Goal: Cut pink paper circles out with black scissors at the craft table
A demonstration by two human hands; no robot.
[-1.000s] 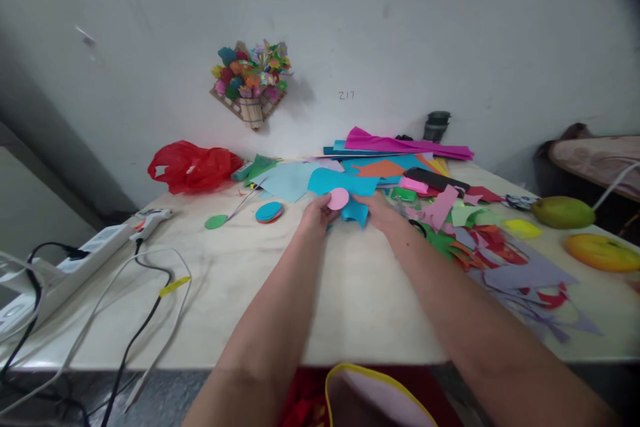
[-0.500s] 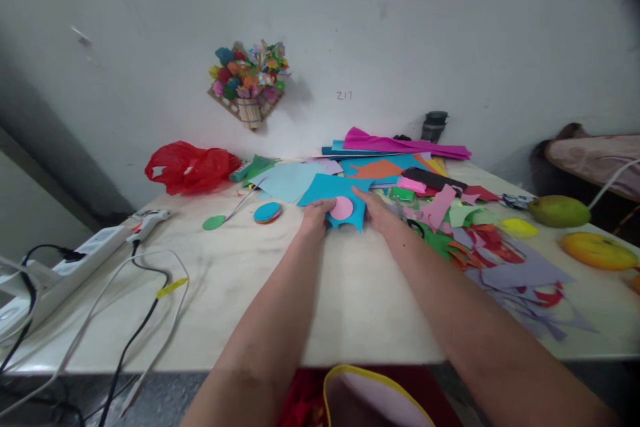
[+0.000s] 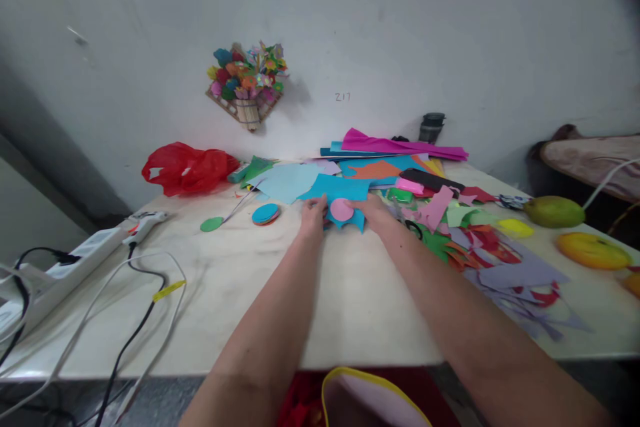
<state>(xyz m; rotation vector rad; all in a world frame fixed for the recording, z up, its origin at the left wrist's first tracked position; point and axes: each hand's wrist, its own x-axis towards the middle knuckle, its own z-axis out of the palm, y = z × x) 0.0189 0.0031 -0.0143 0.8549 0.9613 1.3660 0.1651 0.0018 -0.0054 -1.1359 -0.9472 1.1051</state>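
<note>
A blue paper sheet (image 3: 339, 187) with a scalloped, cut-out lower edge is held up just above the table. A pink paper circle (image 3: 342, 209) lies against its front near that edge. My left hand (image 3: 314, 215) pinches the sheet's left side, its thumb beside the circle. On the other side, my right hand (image 3: 373, 211) grips the sheet with the thumb reaching onto the circle's right rim; the fingers behind the paper are hidden. Left of my hands sits a small stack of blue and orange paper circles (image 3: 265, 214), and farther left a green circle (image 3: 212, 224).
Paper scraps (image 3: 495, 260), a black phone (image 3: 432, 180) and scissors (image 3: 414, 228) lie at right, with mangoes (image 3: 554, 211) beyond. A red plastic bag (image 3: 190, 168) is back left. A power strip (image 3: 85, 260) and cables (image 3: 143, 327) run along the left.
My right thumb has moved left onto the pink circle's edge. My left thumb has drawn back off the circle. The sheet stays in nearly the same place.
</note>
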